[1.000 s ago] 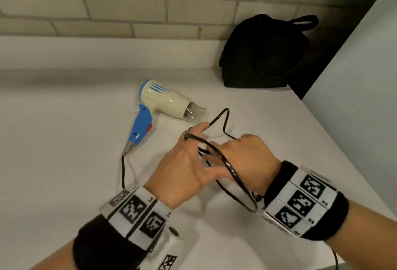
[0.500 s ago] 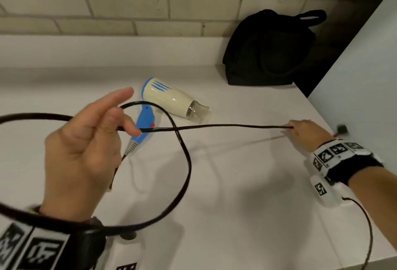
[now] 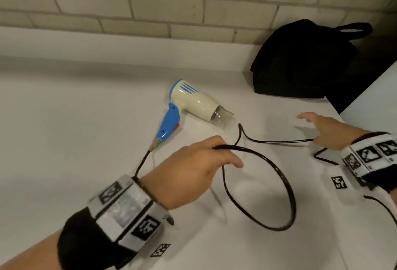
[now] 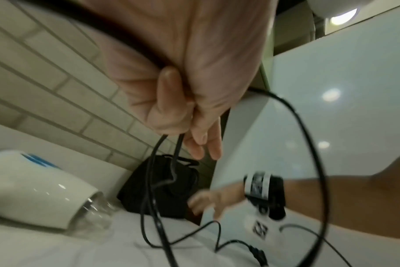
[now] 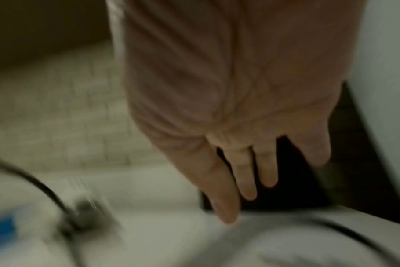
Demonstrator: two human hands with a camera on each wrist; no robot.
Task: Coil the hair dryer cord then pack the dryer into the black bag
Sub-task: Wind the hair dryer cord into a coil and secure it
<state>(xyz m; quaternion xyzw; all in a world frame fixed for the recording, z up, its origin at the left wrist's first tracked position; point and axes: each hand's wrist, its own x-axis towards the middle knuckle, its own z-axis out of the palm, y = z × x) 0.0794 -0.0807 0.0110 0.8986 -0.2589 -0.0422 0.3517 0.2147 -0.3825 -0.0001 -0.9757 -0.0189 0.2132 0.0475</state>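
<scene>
The cream hair dryer (image 3: 193, 102) with its blue handle lies on the white counter (image 3: 86, 119). Its black cord (image 3: 285, 184) runs from the handle into my left hand (image 3: 214, 156), which grips it and holds up one large loop. The left wrist view shows the thumb and fingers of that left hand (image 4: 171, 94) curled round cord strands (image 4: 149, 198), with the plug (image 4: 258, 254) lying on the counter. My right hand (image 3: 318, 126) hovers at the right with straight fingers (image 5: 240, 171) and holds nothing. Slack cord lies beside it. The black bag (image 3: 305, 61) stands at the back right.
A brick wall (image 3: 150, 7) backs the counter. A pale panel (image 3: 376, 102) rises at the right beyond the counter's edge, with a dark gap beside the bag. Thin wristband cables (image 3: 384, 207) trail near the right wrist.
My left hand has come down and toward the middle with the loop. My right hand has let go of the taut cord, which now lies slack on the counter.
</scene>
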